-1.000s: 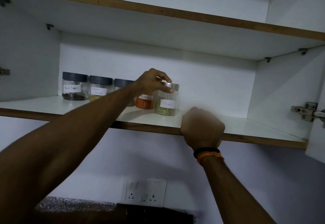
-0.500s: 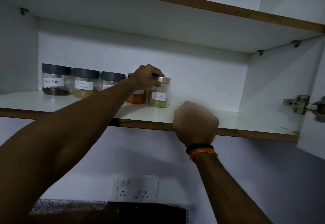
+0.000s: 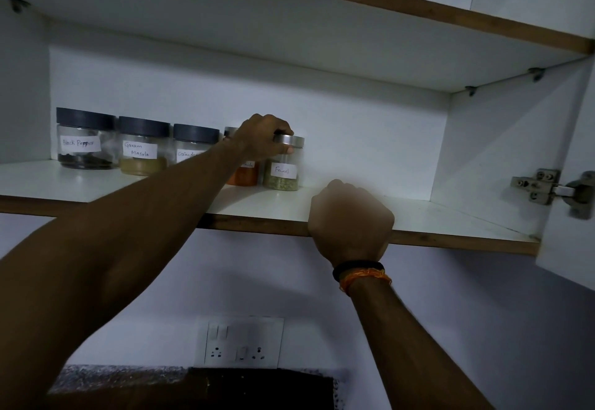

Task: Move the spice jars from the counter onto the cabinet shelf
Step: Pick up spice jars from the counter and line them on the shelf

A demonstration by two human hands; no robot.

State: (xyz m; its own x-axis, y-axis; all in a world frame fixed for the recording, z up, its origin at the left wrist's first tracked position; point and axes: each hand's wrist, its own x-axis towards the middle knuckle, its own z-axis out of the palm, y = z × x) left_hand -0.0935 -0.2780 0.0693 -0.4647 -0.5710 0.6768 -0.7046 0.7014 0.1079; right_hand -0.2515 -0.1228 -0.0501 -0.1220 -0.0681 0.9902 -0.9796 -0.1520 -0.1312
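Several labelled spice jars stand in a row at the back of the white cabinet shelf [image 3: 450, 216]. From the left: Black Pepper jar [image 3: 84, 142], Garam Masala jar [image 3: 143, 148], Coriander jar [image 3: 193, 143], all with dark lids, then an orange-spice jar [image 3: 243, 176] half hidden by my arm. The Fennel jar [image 3: 283, 171] with a steel lid stands upright on the shelf at the right end of the row. My left hand [image 3: 262, 137] grips its lid from above. My right hand [image 3: 351, 216] holds the shelf's front edge, fingers curled over it.
An upper shelf [image 3: 386, 0] roofs the compartment. The open cabinet door and its metal hinge [image 3: 547, 189] are at the far right. A wall switch and socket plate [image 3: 240, 342] sits below, above a dark counter [image 3: 161, 387]. The shelf's right half is bare.
My left hand has pushed the Fennel jar further back, next to the orange-spice jar. The camera has shifted slightly. My right hand stays on the shelf edge.
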